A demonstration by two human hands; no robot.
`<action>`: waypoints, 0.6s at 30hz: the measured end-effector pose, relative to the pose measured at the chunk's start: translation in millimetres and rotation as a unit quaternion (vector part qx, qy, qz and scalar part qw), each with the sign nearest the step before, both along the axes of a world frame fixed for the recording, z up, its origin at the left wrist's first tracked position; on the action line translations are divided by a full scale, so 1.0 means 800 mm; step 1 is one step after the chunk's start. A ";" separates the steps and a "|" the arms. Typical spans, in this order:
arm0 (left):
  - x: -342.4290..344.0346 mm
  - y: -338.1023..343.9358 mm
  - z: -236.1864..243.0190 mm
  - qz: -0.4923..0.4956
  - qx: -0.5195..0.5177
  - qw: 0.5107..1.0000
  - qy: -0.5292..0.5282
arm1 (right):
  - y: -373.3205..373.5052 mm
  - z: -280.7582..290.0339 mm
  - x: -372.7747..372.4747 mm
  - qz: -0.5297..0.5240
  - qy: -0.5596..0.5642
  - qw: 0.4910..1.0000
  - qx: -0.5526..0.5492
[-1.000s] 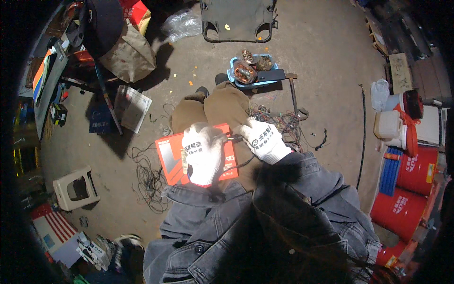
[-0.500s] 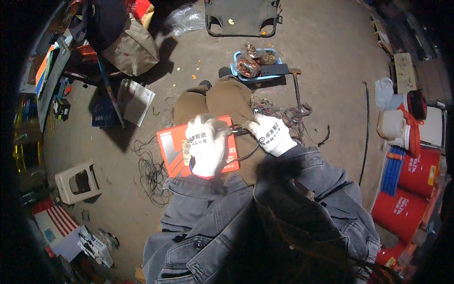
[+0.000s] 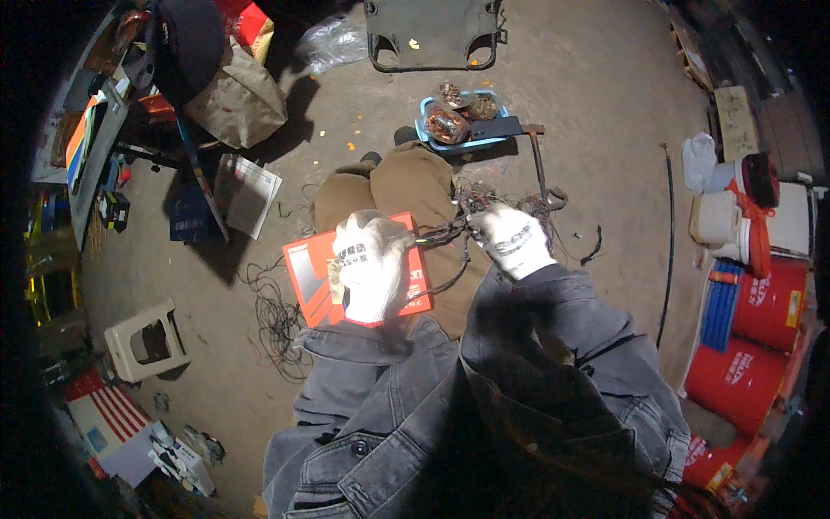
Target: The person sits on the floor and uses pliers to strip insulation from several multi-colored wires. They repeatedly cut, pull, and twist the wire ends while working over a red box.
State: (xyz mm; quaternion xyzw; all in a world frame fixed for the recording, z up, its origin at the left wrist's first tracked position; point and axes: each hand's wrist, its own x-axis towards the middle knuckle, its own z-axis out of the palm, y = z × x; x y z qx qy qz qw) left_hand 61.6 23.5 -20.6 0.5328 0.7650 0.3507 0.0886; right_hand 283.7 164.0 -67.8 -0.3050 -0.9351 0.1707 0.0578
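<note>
A bundle of dark electrical wires (image 3: 443, 233) stretches between my two gloved hands above my lap. My left hand (image 3: 370, 259), in a white work glove, is closed around one end of it. The other end is pinched in the fingers of my right hand (image 3: 516, 242), gloved alike and slightly blurred. One wire loops down below the bundle. An orange-red flat box (image 3: 309, 275) lies across my thighs, partly hidden under my left hand. Beyond my right hand, a tangle of thin wires (image 3: 471, 197) lies on the floor.
A blue basket (image 3: 450, 149) with filled plastic bags stands ahead, a hammer (image 3: 538, 160) beside it. Loose black wire (image 3: 278, 320) coils at left, near a beige stool (image 3: 147, 342). Red drums (image 3: 735, 381) line the right side. A folding frame seat (image 3: 432, 35) is far ahead.
My right hand has shifted slightly right and turned, drawing farther from my left hand, so more of the wire bundle shows between them. The left hand still grips its end.
</note>
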 end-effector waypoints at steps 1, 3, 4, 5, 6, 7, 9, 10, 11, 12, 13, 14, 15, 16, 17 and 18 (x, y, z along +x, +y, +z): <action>-0.002 -0.001 0.002 -0.018 -0.001 1.000 0.012 | 0.002 0.006 0.011 -0.055 0.033 0.998 -0.015; -0.004 -0.003 0.005 -0.045 0.006 0.999 0.029 | 0.004 0.018 0.024 -0.116 0.098 0.988 -0.002; -0.003 0.000 0.006 -0.007 -0.026 0.999 -0.034 | 0.004 0.024 0.025 -0.115 0.206 0.972 -0.017; -0.003 0.000 0.008 -0.012 -0.031 0.999 -0.028 | 0.003 0.030 0.023 -0.126 0.245 0.961 -0.021; -0.004 0.000 0.011 -0.023 -0.032 0.999 -0.023 | 0.002 0.033 0.014 -0.134 0.249 0.958 -0.037; -0.004 0.001 0.013 -0.033 -0.033 0.999 -0.018 | -0.001 0.036 0.003 -0.137 0.262 0.954 -0.047; -0.004 -0.003 0.022 -0.039 0.002 0.999 -0.015 | -0.011 0.042 -0.022 -0.165 0.227 0.941 -0.186; -0.004 -0.007 0.027 0.000 -0.010 0.998 -0.056 | -0.015 0.044 -0.034 -0.124 0.241 0.952 -0.143; -0.005 -0.011 0.032 0.040 -0.033 0.993 -0.106 | -0.019 0.047 -0.044 -0.077 0.245 0.961 -0.101; -0.009 -0.018 0.038 0.050 -0.033 0.993 -0.099 | -0.020 0.051 -0.052 -0.059 0.232 0.962 -0.131; -0.012 -0.025 0.044 0.011 0.023 0.999 -0.040 | -0.022 0.054 -0.059 -0.046 0.210 0.967 -0.140; -0.015 -0.032 0.048 0.010 0.028 0.999 -0.040 | -0.025 0.056 -0.067 -0.029 0.191 0.970 -0.145; -0.021 -0.038 0.052 -0.005 0.028 1.000 0.003 | -0.028 0.057 -0.075 -0.005 0.190 0.971 -0.143; -0.026 -0.042 0.054 0.013 0.007 1.000 -0.025 | -0.030 0.057 -0.083 -0.006 0.177 0.968 -0.178; -0.030 -0.044 0.054 0.020 -0.003 0.999 -0.029 | -0.031 0.057 -0.091 -0.010 0.184 0.966 -0.181; -0.034 -0.045 0.055 0.017 0.001 0.999 -0.032 | -0.032 0.057 -0.098 -0.017 0.191 0.964 -0.184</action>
